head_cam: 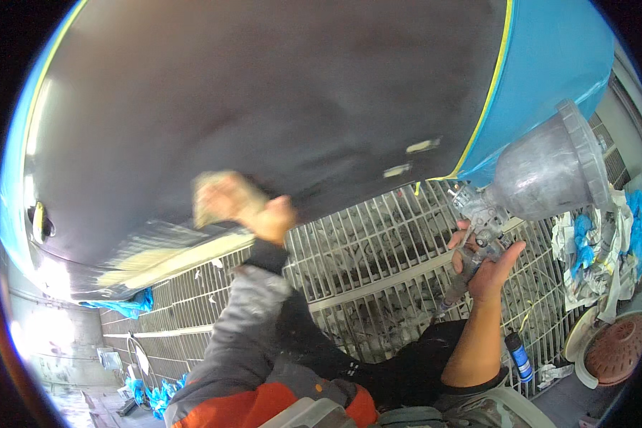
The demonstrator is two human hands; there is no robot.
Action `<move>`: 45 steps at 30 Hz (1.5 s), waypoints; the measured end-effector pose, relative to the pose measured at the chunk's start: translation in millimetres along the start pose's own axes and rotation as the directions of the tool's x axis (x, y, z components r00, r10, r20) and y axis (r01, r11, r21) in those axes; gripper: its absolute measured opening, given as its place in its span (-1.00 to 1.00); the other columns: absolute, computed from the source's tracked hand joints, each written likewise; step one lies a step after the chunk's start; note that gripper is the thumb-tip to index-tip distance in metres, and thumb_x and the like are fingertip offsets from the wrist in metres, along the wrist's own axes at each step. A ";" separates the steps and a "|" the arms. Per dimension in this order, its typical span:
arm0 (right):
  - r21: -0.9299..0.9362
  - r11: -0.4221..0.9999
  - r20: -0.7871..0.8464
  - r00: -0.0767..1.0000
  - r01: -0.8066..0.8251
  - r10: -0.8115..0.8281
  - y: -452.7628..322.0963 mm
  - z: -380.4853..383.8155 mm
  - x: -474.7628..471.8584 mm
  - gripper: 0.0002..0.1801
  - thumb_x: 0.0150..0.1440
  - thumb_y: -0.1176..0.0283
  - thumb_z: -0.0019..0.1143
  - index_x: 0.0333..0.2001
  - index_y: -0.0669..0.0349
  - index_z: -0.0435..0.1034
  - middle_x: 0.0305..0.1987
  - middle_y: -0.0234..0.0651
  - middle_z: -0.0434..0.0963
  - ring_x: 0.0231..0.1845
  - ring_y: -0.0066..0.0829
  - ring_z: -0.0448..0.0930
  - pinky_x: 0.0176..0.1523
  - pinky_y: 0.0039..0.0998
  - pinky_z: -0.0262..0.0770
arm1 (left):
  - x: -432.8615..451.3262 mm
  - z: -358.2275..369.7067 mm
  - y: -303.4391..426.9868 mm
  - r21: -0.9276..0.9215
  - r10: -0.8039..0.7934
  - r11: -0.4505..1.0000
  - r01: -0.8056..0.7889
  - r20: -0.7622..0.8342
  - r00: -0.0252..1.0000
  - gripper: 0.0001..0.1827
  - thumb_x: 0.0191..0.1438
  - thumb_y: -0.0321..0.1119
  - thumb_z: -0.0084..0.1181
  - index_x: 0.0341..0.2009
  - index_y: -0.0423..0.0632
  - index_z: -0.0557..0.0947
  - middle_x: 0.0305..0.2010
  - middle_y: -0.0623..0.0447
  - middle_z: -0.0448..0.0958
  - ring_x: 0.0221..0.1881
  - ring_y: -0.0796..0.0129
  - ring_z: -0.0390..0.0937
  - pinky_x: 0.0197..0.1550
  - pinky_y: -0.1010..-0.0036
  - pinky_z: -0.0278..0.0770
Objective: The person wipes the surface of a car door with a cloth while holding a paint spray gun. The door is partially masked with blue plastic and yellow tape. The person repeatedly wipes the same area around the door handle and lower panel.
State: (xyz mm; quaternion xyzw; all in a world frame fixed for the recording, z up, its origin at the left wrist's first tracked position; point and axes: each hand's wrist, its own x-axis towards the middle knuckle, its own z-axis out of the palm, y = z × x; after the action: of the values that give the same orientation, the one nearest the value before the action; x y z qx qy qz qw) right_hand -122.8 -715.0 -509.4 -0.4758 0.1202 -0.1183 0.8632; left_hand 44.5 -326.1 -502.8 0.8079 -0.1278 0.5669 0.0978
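Note:
My right hand [481, 267] grips the handle of a spray gun [479, 208], whose large translucent grey gravity-feed cup [540, 160] tilts up to the right. The gun is beside the right end of a dark vehicle body panel [310, 96]. My left hand [241, 208], blurred, is over the panel's lower part, fingers to the left. It appears to hold a pale yellowish cloth [206, 206], partly hidden under the fingers. Yellow masking tape [493, 91] and blue masking film [551, 64] border the panel. A pale yellow band [187, 259] runs along the lower edge.
Metal floor grating [364, 262] lies below, with debris under the bars. At right are crumpled paper [594, 257], a brown perforated round cover [618, 350] and a blue-labelled bottle [519, 357]. Blue plastic scraps [160, 396] lie at lower left. A hose trails from the gun's handle.

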 end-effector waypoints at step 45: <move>0.329 0.944 0.461 0.875 -0.014 -0.147 34.3 62.5 -91.3 0.23 0.18 -0.65 -0.36 0.41 0.33 0.19 0.18 -0.06 0.51 -0.02 -0.17 0.58 -0.41 -0.15 0.61 | 204.7 -278.2 -118.9 0.180 0.232 0.949 -0.258 0.151 0.961 0.05 0.07 0.58 0.07 0.55 0.31 0.32 0.67 -0.04 0.07 0.68 -0.01 -0.08 0.65 -0.01 -0.29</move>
State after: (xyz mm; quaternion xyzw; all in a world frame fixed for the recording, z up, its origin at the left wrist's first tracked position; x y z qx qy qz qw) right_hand -185.8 -618.6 -497.5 -0.3467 -0.1346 -0.0450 0.9272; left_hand -99.1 -148.6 -217.7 0.8260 -0.1763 0.5317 -0.0627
